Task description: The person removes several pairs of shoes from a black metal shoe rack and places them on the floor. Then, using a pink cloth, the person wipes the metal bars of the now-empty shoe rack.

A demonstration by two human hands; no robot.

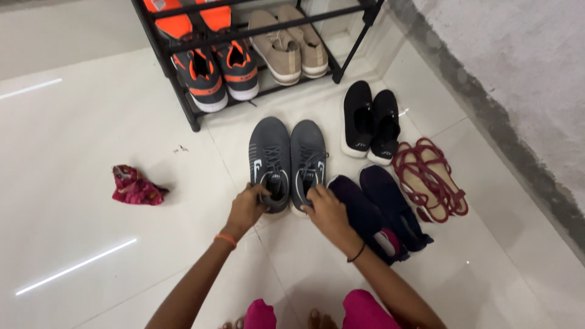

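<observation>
A pair of grey lace-up sneakers stands side by side on the white floor. My left hand (247, 209) grips the heel of the left grey sneaker (269, 156). The heel of the right grey sneaker (308, 157) is held by my right hand (327, 211). An orange band is on my left wrist and a black one on my right. Just right of my right hand lies a pair of dark navy slip-on shoes (382, 210).
A black shoe rack (183, 97) at the top holds orange-grey sneakers (214, 70) and beige shoes (289, 45). Black slip-ons (369, 122) and maroon strappy sandals (429, 180) sit at the right by the grey wall. A crumpled red cloth (135, 186) lies at the left.
</observation>
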